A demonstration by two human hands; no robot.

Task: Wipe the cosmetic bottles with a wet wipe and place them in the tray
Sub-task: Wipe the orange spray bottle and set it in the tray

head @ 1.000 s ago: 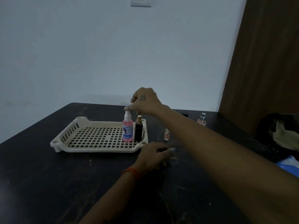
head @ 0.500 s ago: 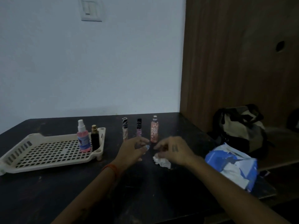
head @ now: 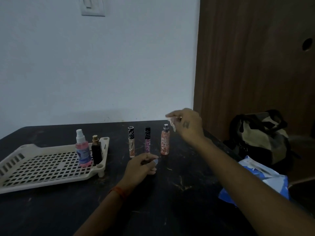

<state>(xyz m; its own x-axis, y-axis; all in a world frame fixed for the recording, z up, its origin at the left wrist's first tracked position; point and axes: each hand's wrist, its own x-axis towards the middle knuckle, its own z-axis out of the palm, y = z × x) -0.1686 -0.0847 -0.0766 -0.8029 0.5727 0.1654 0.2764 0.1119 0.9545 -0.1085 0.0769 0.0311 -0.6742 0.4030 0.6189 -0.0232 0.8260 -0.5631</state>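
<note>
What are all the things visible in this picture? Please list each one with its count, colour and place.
tray: 1, cream, left on table
spray bottle: 1, pink with white cap, in tray's right end
dark bottle: 1, black with gold cap, in tray beside the spray bottle
slim tubes: 2, black caps, standing on table right of tray
mist bottle: 1, peach, right of the tubes
table: 1, black
wipe pack: 1, blue-white, table's right edge
bag: 1, beige-black, far right
wall switch: 1, white
left hand: resting on table
right hand: raised, pinching white wet wipe
</note>
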